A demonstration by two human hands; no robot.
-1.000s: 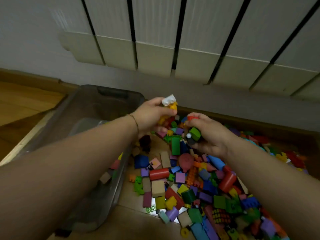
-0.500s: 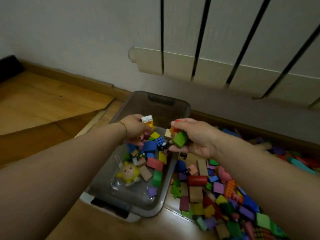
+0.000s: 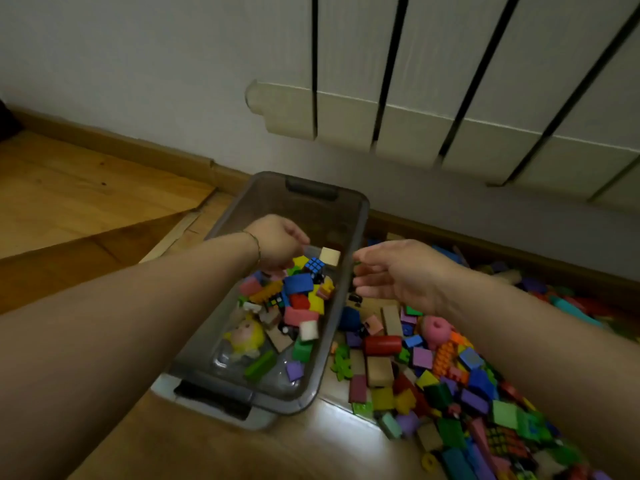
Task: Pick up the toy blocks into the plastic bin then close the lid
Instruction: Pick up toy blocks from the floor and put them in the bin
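The step in hand is the loading of loose pieces into the smoky grey translucent plastic bin (image 3: 322, 220), which stands on the wooden floor (image 3: 104, 202) against the wall, with its lid not yet on. The left hand (image 3: 280, 242) hangs over the far half of the bin, palm down, its fingers drooping loosely toward the heap of coloured toy blocks inside (image 3: 301, 292). The fingertips are hidden behind the knuckles, but nothing shows in the grip, so it reads as slack and empty. A small cream wooden cube (image 3: 329, 256) sits just beside its thumb, at the top of the heap. The right hand (image 3: 398, 271) is just outside the bin's right wall, fingers spread, nearly straight and pointing at the rim, holding nothing. By my judgement the job is well short of half done: the big spread of many-coloured plastic and wooden toy blocks (image 3: 433, 368) covers the floor to the right of the bin. The next move calls for both hands to swing right, scoop a fresh handful and bring it back over the rim. A pale flat piece (image 3: 263, 424) juts out under the bin's near end, perhaps the lid, though I cannot tell
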